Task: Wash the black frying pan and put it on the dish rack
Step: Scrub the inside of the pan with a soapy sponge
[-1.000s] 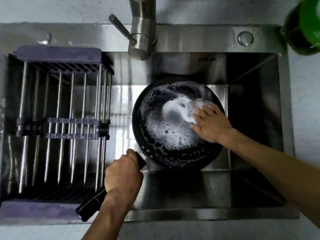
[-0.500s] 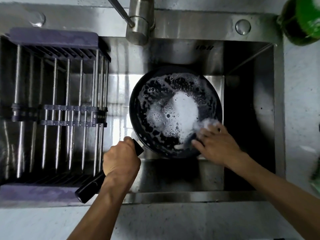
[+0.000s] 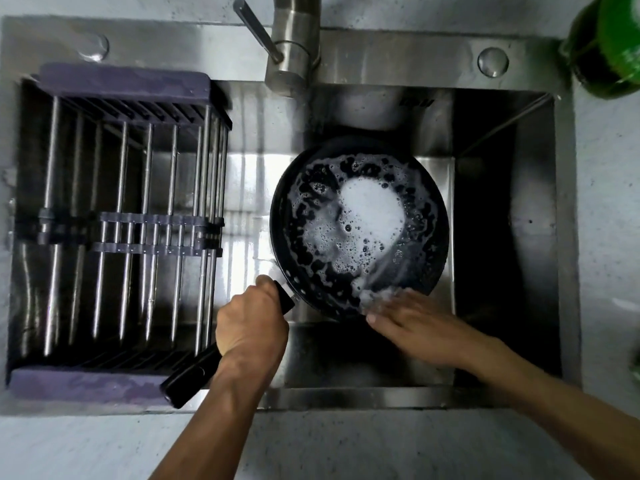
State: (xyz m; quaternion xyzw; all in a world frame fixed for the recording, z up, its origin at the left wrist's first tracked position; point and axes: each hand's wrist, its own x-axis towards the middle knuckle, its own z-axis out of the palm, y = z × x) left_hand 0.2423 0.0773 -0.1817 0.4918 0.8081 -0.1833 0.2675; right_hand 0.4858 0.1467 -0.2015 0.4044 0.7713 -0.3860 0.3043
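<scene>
Both hands are busy: the left hand (image 3: 251,322) is clamped on the frying pan (image 3: 358,226) handle, prob. to steady it over the sink (image 3: 502,209); the right hand (image 3: 420,323) is blurred at the near rim, grip unclear. The dish rack (image 3: 124,216) is bare, w/ rinsing yet undone.

One sink (image 3: 415,53) holds everything counted here. In it sits one frying pan (image 3: 294,237), with two hands at its near side: the left hand (image 3: 251,327) and the right hand (image 3: 422,323). One dish rack (image 3: 124,81) fills its left part, one faucet (image 3: 294,39) stands at its back edge, and one green bottle (image 3: 613,46) stands beyond its back right corner.
</scene>
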